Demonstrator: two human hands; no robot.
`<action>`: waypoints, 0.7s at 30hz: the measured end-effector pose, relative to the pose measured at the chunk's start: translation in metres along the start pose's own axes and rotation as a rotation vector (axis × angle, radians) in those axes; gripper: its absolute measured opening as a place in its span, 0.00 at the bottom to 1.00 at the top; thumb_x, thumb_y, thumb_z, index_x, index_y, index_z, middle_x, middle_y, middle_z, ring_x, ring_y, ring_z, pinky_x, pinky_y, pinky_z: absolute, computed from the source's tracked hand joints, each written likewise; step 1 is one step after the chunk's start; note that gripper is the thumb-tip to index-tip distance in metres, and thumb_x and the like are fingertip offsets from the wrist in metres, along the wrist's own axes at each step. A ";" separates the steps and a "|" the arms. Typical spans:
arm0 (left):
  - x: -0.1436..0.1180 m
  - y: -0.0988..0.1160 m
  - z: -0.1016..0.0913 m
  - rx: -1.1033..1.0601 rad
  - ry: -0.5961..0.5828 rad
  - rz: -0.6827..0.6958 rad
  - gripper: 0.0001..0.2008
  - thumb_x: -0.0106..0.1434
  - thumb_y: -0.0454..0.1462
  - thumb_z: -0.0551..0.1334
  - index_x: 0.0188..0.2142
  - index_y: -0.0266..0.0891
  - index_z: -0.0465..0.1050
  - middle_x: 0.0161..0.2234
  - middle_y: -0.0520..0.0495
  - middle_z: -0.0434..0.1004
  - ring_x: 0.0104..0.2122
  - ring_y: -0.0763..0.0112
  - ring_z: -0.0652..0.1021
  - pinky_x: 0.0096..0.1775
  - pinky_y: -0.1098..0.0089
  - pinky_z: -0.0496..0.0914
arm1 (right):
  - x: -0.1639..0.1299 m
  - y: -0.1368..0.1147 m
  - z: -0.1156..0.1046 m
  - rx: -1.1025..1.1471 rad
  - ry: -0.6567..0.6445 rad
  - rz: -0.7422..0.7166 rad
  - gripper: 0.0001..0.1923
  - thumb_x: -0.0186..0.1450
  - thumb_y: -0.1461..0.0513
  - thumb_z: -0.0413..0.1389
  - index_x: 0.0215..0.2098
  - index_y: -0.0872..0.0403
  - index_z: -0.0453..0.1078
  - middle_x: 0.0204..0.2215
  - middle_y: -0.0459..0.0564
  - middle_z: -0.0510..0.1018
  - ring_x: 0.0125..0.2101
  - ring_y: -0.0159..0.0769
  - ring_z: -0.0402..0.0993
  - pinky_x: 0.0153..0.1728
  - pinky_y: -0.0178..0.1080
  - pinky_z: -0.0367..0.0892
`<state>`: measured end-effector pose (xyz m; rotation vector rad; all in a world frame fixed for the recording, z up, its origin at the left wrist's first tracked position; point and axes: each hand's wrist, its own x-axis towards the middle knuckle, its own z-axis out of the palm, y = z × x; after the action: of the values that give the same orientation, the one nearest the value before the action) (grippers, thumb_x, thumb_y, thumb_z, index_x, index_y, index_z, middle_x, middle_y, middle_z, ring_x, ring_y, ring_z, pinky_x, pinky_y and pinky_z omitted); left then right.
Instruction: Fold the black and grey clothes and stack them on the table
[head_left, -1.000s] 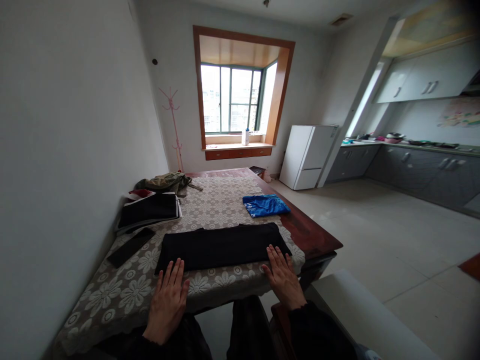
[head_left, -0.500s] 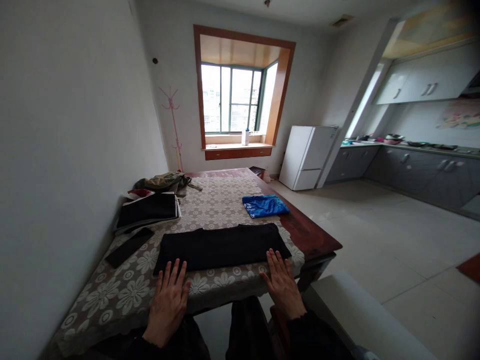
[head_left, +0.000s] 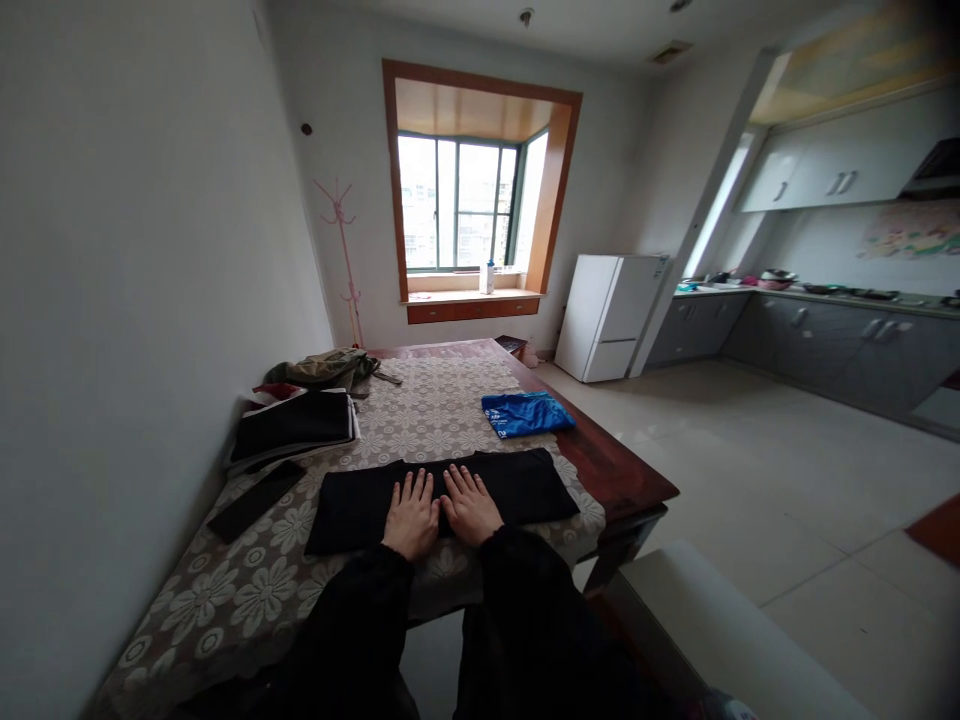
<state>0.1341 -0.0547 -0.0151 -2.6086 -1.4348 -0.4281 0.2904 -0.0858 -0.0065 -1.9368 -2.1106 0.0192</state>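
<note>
A black folded garment (head_left: 525, 485) lies flat as a long strip across the near part of the table. On its middle rests my left hand (head_left: 412, 515), open, fingers stretched away from me. Close beside it my right hand (head_left: 469, 500) lies flat on the same cloth, its fingers also extended. Neither hand grips anything. Both palms cover the centre of the garment's near edge. Beyond the garment to the right is a folded blue shiny cloth (head_left: 527, 414) with white print.
A patterned lace tablecloth (head_left: 262, 590) covers much of the dark red wooden table (head_left: 626, 470). At the left are a stack of dark folded items (head_left: 292, 425), a flat black strip (head_left: 255, 500) and a greenish-brown bag (head_left: 322, 368). A pale bench (head_left: 720, 620) stands at the right.
Both hands have moved inward and forward, from the garment's two near corners to its middle, and now lie side by side. The garment stays in place.
</note>
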 end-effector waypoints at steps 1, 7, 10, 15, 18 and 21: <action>0.009 0.001 0.002 -0.002 0.004 -0.015 0.29 0.72 0.38 0.47 0.71 0.37 0.60 0.71 0.37 0.64 0.71 0.47 0.62 0.67 0.43 0.60 | 0.010 -0.001 -0.001 0.002 -0.013 0.015 0.30 0.77 0.55 0.42 0.74 0.58 0.56 0.74 0.55 0.56 0.74 0.46 0.48 0.72 0.52 0.47; 0.022 -0.002 0.012 -0.023 0.013 -0.033 0.30 0.72 0.39 0.47 0.72 0.39 0.58 0.73 0.40 0.60 0.73 0.50 0.58 0.69 0.43 0.55 | 0.023 0.002 0.003 0.008 0.012 0.000 0.31 0.77 0.57 0.41 0.75 0.59 0.53 0.75 0.56 0.52 0.75 0.46 0.44 0.72 0.52 0.43; 0.020 -0.002 0.012 -0.033 -0.003 -0.045 0.30 0.73 0.40 0.47 0.72 0.38 0.58 0.74 0.41 0.57 0.73 0.51 0.57 0.70 0.45 0.54 | 0.020 0.003 0.005 0.010 0.012 -0.005 0.31 0.77 0.57 0.41 0.75 0.60 0.52 0.74 0.58 0.53 0.75 0.47 0.45 0.72 0.52 0.43; 0.020 0.000 0.006 -0.047 -0.035 -0.061 0.30 0.73 0.39 0.46 0.72 0.36 0.57 0.74 0.40 0.56 0.73 0.51 0.56 0.70 0.44 0.53 | 0.019 0.002 0.004 -0.002 0.000 -0.001 0.31 0.77 0.57 0.41 0.75 0.59 0.52 0.75 0.57 0.52 0.75 0.46 0.45 0.73 0.51 0.41; 0.020 0.001 0.004 -0.057 -0.058 -0.066 0.31 0.73 0.40 0.46 0.72 0.35 0.56 0.74 0.41 0.56 0.74 0.51 0.55 0.71 0.45 0.52 | 0.020 0.001 0.002 0.028 -0.017 0.011 0.32 0.77 0.56 0.41 0.75 0.59 0.52 0.75 0.56 0.51 0.75 0.46 0.44 0.73 0.52 0.38; 0.022 0.000 0.002 -0.065 -0.079 -0.080 0.31 0.73 0.40 0.47 0.72 0.37 0.56 0.74 0.42 0.57 0.74 0.53 0.55 0.71 0.46 0.52 | 0.023 0.003 0.001 0.072 -0.036 0.025 0.32 0.76 0.55 0.40 0.75 0.58 0.52 0.75 0.54 0.50 0.75 0.45 0.43 0.73 0.52 0.36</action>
<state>0.1456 -0.0367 -0.0104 -2.6533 -1.5805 -0.3915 0.2917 -0.0631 -0.0036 -1.9347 -2.0791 0.1347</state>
